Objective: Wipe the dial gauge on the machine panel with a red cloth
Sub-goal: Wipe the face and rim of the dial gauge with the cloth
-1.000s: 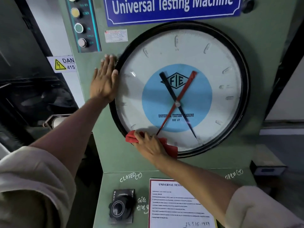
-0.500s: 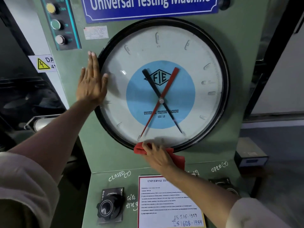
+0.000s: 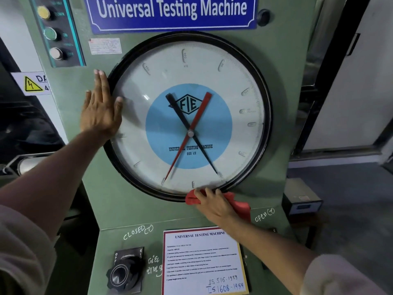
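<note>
Here your right hand (image 3: pixel 214 204) presses the red cloth (image 3: pixel 239 206) against the bottom rim of the dial gauge (image 3: pixel 189 116); nearly all its glass lies above that hand, while your left hand (image 3: pixel 100 109) rests flat, empty, on its left rim

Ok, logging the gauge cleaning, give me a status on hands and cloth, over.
Left hand flat, open, on dial gauge left rim. Right hand pressing red cloth at bottom rim. Nothing in the way.
</note>
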`<state>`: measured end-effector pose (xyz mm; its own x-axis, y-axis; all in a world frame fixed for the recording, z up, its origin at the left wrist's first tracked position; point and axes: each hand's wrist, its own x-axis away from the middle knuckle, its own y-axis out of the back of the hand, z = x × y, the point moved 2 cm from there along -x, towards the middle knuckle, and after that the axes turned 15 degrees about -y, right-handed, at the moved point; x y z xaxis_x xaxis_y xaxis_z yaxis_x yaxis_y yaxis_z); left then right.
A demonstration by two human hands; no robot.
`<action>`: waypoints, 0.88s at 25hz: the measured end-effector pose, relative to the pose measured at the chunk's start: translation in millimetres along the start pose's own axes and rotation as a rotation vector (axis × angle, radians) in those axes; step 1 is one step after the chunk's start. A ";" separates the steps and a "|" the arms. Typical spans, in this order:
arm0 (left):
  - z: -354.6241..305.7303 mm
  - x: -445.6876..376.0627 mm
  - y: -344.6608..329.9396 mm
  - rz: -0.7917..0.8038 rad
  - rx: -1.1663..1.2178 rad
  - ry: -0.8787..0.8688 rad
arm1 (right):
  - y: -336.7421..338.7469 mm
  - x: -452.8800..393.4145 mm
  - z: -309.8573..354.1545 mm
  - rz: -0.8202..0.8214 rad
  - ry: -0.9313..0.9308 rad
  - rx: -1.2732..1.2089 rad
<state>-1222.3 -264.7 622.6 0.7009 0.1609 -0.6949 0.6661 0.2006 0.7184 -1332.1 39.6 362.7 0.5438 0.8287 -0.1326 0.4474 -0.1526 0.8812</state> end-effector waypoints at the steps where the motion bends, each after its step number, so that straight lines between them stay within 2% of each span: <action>1: -0.2 -0.5 -0.4 -0.004 0.004 0.002 | 1.8 -2.2 8.9 0.002 -0.018 -0.011; 4: 0.7 -2.9 -2.1 -0.028 0.007 -0.003 | 8.4 -5.3 8.6 -0.013 -0.003 0.009; 11: 1.7 -1.5 -6.7 -0.057 0.034 0.014 | 9.2 17.0 -65.8 -0.004 0.023 0.202; 22: 1.6 -0.5 0.8 -0.002 0.051 0.028 | 13.8 41.4 -162.7 -0.067 -0.233 0.259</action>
<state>-1221.8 -266.2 623.5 0.6926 0.1880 -0.6964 0.6801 0.1513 0.7173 -1418.9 159.4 443.2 0.6414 0.7009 -0.3120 0.6361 -0.2584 0.7270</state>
